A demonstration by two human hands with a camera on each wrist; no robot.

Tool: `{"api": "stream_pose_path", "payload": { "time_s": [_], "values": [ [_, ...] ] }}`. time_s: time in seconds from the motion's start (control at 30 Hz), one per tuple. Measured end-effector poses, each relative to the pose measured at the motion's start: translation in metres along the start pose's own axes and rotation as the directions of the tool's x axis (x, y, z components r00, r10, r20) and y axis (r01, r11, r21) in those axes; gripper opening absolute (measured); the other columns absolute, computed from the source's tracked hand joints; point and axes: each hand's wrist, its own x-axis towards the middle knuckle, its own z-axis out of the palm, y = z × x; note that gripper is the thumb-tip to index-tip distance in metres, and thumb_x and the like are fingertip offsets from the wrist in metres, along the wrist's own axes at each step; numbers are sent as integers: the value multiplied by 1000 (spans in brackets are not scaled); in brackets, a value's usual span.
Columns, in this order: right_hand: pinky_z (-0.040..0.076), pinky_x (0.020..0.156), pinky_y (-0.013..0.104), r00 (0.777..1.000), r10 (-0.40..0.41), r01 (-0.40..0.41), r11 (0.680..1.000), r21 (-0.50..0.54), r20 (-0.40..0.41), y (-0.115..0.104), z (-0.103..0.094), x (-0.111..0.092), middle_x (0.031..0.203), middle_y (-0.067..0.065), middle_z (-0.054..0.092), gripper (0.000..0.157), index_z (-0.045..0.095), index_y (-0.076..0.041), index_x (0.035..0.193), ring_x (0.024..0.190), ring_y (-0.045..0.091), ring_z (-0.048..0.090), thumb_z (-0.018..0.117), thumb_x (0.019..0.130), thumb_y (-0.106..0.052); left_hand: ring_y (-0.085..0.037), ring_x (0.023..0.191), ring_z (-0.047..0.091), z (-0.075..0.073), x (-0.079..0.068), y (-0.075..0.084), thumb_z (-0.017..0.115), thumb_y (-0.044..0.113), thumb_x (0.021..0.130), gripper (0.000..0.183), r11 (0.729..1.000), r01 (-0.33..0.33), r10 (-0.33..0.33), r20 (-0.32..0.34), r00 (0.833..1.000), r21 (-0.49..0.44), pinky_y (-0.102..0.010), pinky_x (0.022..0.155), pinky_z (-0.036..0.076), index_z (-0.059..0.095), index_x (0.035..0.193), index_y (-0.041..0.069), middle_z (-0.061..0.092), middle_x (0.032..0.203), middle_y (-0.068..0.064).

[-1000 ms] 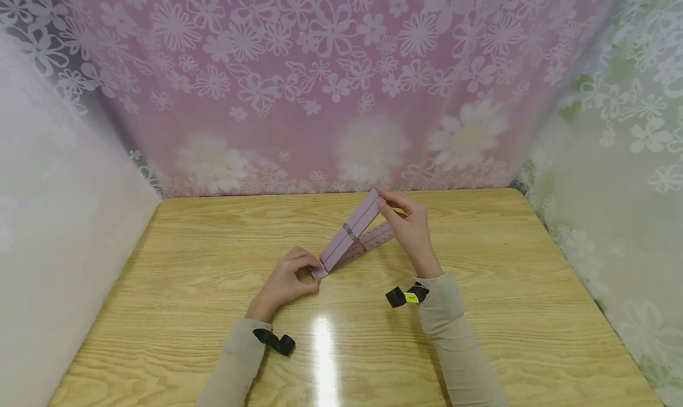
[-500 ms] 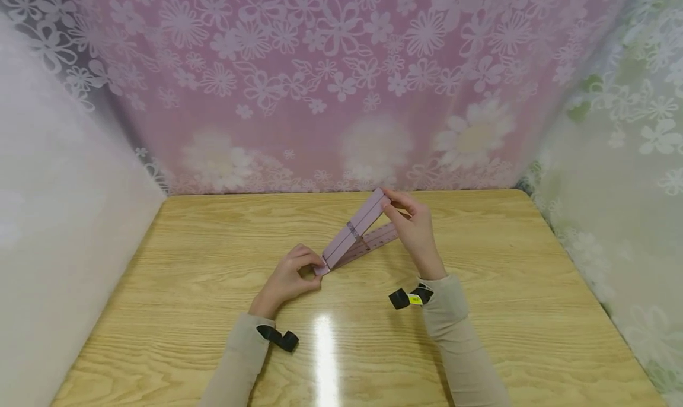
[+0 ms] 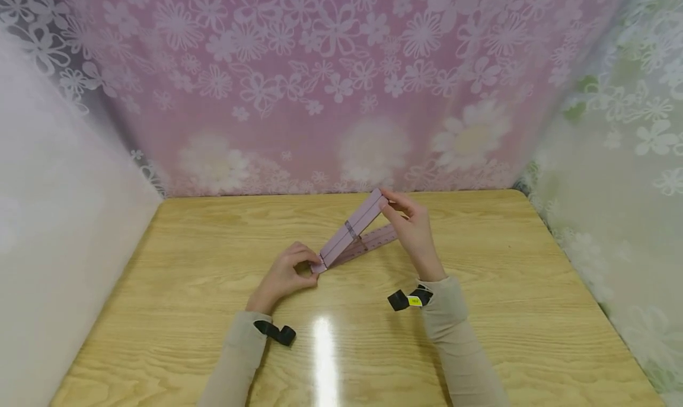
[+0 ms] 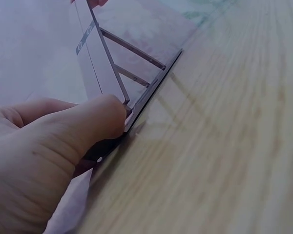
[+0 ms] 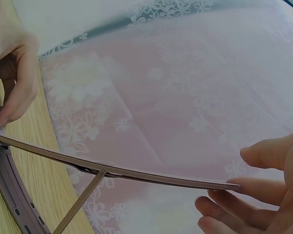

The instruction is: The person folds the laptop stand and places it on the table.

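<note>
A mauve folding stand [image 3: 365,214] stands open in a V on the table, its upper panel tilted up above a slotted base [image 3: 380,235]. Thin support arms [image 4: 132,47] link panel and base in the left wrist view. My left hand [image 3: 285,274] pinches the low hinge end between thumb and fingers. At the raised end, my right hand [image 3: 415,235] holds the panel by its edge. The right wrist view shows the panel edge [image 5: 141,176] side-on, with fingers [image 5: 259,190] at its tip and partly beneath it. My left hand hides part of the hinge end.
The wood-grain table [image 3: 213,235] spreads around the stand. A pink flowered curtain [image 3: 299,98] hangs behind the back edge, with pale sheets [image 3: 64,187] at the sides. Black wrist cameras [image 3: 280,333] sit on both cuffs.
The view shifts slightly with the head. Both hands keep their hold, and the stand's tilt looks nearly the same.
</note>
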Motion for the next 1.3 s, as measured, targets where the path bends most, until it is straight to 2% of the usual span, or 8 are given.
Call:
{"api": "stream_pose_path", "payload": {
  "time_s": [0.1,0.2,0.33,0.47,0.8,1.07,1.17,1.3],
  "values": [
    [47,80,31,1000,4,-4,1000,0,-4,9,-1,3,123,9,59,34,61,-8,125,96,15,56,60,92,-15,-17,85,56,-4,4,9,75,-6,64,28,1000,9,-9,-5,1000,-17,-29,73,49,70,88,8,66,90,-3],
    [47,80,31,1000,0,0,1000,-2,-2,12,-1,3,122,9,59,34,61,-8,125,98,17,57,61,92,-16,-18,88,56,-5,4,7,75,-6,65,28,999,42,-42,-5,999,-16,-29,77,49,70,89,9,66,91,-2],
    [47,80,29,1000,5,-5,1000,9,7,-4,-1,-1,123,17,58,34,59,-1,125,102,27,57,59,92,-10,-13,92,55,-3,0,-5,75,1,67,27,996,89,-89,-4,996,2,-26,83,47,70,90,15,66,95,4],
    [47,80,26,1000,11,-11,1000,19,15,-17,1,-5,124,22,56,34,57,3,125,104,36,55,58,92,-6,-11,93,55,-1,-2,-6,77,4,68,27,995,97,-96,-14,995,30,-25,83,47,70,91,15,65,96,4],
    [46,89,24,999,33,-34,994,105,14,10,-2,3,126,14,57,36,57,-3,127,109,22,56,60,92,-13,-14,93,56,-1,1,0,80,10,74,20,995,94,-93,-47,995,30,-26,84,46,70,92,13,65,97,2],
    [49,90,33,1000,20,-24,983,182,22,10,-1,3,125,18,57,37,57,-1,127,103,23,60,60,93,-14,-25,92,59,-1,-1,-2,80,-2,70,25,996,89,-91,-131,987,-25,-31,83,49,71,92,4,66,97,-10],
    [48,91,36,999,29,-34,981,191,26,10,0,2,127,18,57,36,57,0,127,104,24,61,59,93,-13,-24,93,60,-3,-1,-2,78,-4,71,25,994,103,-106,-148,983,-27,-31,83,50,71,93,4,67,98,-10],
    [49,90,32,999,36,-39,982,187,20,12,0,2,126,19,57,37,57,0,127,103,24,61,60,92,-13,-19,94,59,-5,1,-3,78,1,73,22,993,114,-114,-126,985,-9,-28,85,49,71,94,6,67,100,-5]
  ]
}}
